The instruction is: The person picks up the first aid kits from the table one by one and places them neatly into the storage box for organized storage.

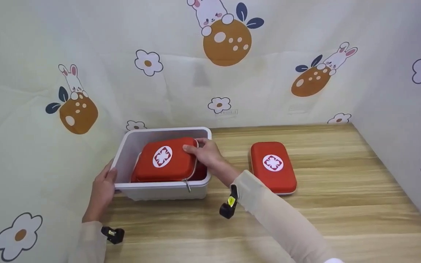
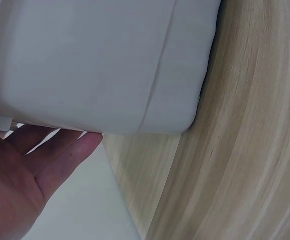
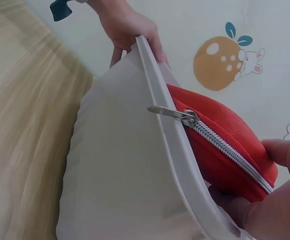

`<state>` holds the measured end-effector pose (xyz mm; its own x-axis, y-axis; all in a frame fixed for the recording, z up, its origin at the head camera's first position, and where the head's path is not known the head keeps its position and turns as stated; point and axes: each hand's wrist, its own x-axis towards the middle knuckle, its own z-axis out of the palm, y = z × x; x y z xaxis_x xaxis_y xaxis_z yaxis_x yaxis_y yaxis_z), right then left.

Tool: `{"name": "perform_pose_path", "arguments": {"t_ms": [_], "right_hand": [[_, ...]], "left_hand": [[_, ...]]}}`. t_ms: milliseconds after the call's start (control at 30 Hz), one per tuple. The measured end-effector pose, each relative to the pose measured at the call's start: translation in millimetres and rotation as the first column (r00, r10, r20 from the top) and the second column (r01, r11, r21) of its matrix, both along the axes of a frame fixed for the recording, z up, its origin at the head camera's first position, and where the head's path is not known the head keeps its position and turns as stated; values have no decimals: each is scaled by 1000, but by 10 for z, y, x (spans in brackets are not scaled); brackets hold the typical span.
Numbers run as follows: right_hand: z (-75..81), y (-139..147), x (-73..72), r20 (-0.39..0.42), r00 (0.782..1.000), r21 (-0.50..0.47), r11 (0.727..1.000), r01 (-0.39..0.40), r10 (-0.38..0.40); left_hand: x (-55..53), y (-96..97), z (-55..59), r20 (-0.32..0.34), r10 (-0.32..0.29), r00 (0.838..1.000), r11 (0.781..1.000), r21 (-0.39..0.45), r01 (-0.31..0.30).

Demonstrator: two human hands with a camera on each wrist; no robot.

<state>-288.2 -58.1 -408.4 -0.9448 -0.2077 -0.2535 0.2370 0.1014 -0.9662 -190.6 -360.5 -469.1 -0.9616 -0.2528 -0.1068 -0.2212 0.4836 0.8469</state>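
A white plastic bin (image 1: 163, 191) stands on the table against the back wall. My left hand (image 1: 103, 186) grips its left rim, thumb over the top and fingers along the outer side, as the left wrist view shows. In my right hand (image 1: 206, 151) is a red zippered first-aid case (image 1: 175, 162) with a white cross emblem, pinched at its right end. The case lies tilted inside the bin's mouth, its zipper pull (image 3: 167, 113) hanging over the front rim. Beneath it, more red shows inside the bin, mostly hidden.
A second red first-aid case (image 1: 278, 175) lies flat on the wooden table (image 1: 334, 190), right of the bin and beside my right forearm. Patterned cloth walls (image 1: 181, 91) with rabbits and flowers enclose the table at the back and both sides.
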Motion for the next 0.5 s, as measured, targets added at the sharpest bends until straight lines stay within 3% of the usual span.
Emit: {"name": "perform_pose_path", "arguments": {"t_ms": [500], "right_hand": [[-52, -131, -25, -28, 1000, 59, 998, -8, 9]], "left_hand": [[1, 5, -2, 9, 1, 1000, 1000, 6, -1]]}}
